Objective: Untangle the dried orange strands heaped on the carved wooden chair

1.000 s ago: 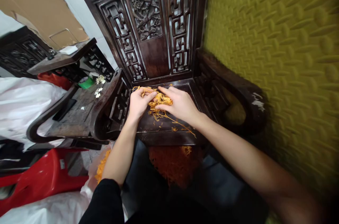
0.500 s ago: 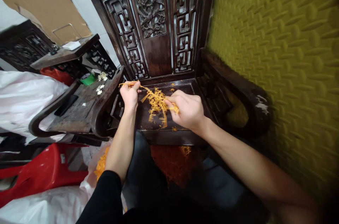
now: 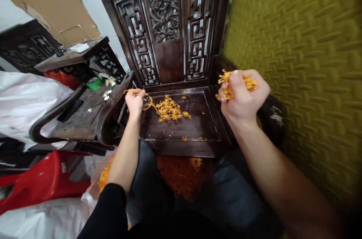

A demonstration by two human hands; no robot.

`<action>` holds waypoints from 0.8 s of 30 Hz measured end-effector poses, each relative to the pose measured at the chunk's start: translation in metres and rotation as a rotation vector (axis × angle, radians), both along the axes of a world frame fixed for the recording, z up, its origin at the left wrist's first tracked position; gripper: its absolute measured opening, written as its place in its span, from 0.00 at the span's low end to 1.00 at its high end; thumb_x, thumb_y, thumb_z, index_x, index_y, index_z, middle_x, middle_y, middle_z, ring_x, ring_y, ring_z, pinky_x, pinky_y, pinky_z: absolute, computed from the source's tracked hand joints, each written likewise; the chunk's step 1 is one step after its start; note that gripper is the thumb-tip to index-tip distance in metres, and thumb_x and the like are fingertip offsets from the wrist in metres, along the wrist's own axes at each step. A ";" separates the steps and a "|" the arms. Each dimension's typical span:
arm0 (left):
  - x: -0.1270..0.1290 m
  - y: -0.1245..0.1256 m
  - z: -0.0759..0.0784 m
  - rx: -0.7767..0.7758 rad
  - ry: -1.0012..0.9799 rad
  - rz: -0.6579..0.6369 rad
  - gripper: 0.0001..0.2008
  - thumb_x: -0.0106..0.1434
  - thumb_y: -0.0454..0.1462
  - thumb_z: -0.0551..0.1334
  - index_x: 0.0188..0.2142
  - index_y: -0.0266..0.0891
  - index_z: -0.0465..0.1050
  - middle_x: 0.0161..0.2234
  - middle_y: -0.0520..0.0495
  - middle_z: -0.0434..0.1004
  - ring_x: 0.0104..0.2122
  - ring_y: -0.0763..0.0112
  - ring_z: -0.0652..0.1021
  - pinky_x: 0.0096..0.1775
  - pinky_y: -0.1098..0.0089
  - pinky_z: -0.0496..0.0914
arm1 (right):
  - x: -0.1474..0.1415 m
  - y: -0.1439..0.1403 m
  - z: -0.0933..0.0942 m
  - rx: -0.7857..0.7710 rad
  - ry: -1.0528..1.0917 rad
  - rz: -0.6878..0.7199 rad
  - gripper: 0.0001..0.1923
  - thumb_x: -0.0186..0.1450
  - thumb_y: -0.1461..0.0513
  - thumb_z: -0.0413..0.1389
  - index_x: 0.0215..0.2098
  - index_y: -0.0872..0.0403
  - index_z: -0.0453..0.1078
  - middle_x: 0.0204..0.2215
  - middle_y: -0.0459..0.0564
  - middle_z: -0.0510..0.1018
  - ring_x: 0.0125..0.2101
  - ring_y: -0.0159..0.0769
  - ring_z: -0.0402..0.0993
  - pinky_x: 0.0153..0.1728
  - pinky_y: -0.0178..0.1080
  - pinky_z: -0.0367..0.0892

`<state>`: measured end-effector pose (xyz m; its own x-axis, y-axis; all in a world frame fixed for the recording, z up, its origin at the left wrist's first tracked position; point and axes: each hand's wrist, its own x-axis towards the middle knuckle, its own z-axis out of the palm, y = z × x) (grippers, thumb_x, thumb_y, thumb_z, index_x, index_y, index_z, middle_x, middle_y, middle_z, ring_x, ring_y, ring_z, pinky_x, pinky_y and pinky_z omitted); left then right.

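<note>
Dark carved wooden chair [image 3: 169, 39] ahead, yellow embossed padded wall [image 3: 296, 62] beside it. Loose pile of orange thread-like strands [image 3: 169, 109] on seat. My right hand [image 3: 243, 97] raised off seat, fingers clenched round orange clump. My left hand [image 3: 135, 101] at seat's edge, fingers pinching few strands trailing to pile. Some gathered; pile and scattered bits remain. Orange heap [image 3: 181, 175] below seat dim, partly hidden.

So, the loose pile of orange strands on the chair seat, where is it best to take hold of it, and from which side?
Probably from above, at the thick middle of the pile of orange strands. It lies loose and flat on the dark wooden seat, with no firm edge to pinch. The carved backrest blocks the far side. The left hand already holds strands at the pile's left end; the right hand is full.
</note>
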<state>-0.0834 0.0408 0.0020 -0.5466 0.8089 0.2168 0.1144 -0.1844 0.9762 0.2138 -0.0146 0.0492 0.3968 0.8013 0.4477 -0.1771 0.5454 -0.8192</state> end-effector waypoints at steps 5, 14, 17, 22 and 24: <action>0.053 -0.054 0.011 -0.280 0.315 -0.920 0.09 0.56 0.40 0.73 0.32 0.38 0.78 0.26 0.48 0.79 0.23 0.69 0.78 0.27 0.68 0.71 | 0.012 0.017 0.005 -0.202 0.115 0.364 0.21 0.59 0.44 0.60 0.32 0.48 0.60 0.24 0.42 0.67 0.14 0.25 0.54 0.13 0.34 0.46; 0.060 -0.112 0.049 0.015 0.899 -0.896 0.27 0.51 0.50 0.74 0.49 0.45 0.78 0.50 0.40 0.79 0.52 0.51 0.77 0.54 0.56 0.70 | -0.025 0.011 -0.016 -0.355 0.205 0.606 0.16 0.59 0.48 0.54 0.30 0.50 0.55 0.33 0.46 0.77 0.16 0.25 0.53 0.14 0.32 0.45; 0.072 -0.106 0.048 0.228 0.830 -0.501 0.33 0.54 0.54 0.71 0.56 0.44 0.72 0.61 0.37 0.69 0.64 0.45 0.65 0.62 0.50 0.60 | -0.054 0.002 -0.031 -0.474 0.265 0.757 0.14 0.61 0.49 0.54 0.29 0.50 0.59 0.28 0.45 0.75 0.15 0.27 0.56 0.13 0.34 0.51; 0.104 -0.091 0.007 0.406 0.852 -0.507 0.29 0.54 0.55 0.70 0.51 0.43 0.77 0.53 0.38 0.76 0.59 0.46 0.71 0.65 0.46 0.55 | -0.085 -0.019 -0.047 -0.476 0.380 0.900 0.26 0.65 0.38 0.49 0.39 0.50 0.68 0.34 0.51 0.79 0.37 0.41 0.78 0.32 0.42 0.76; 0.101 -0.083 -0.008 0.454 0.928 -0.406 0.23 0.56 0.52 0.70 0.45 0.42 0.80 0.44 0.41 0.80 0.49 0.53 0.77 0.62 0.48 0.61 | -0.085 -0.025 -0.047 -0.485 0.395 1.074 0.32 0.65 0.35 0.45 0.42 0.52 0.70 0.38 0.54 0.80 0.45 0.45 0.77 0.41 0.46 0.77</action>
<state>0.0175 -0.0422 -0.0058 0.2693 0.6324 0.7263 0.6155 -0.6931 0.3753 0.1291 -0.0393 0.0019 -0.5213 0.8533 0.0141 -0.6271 -0.3718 -0.6845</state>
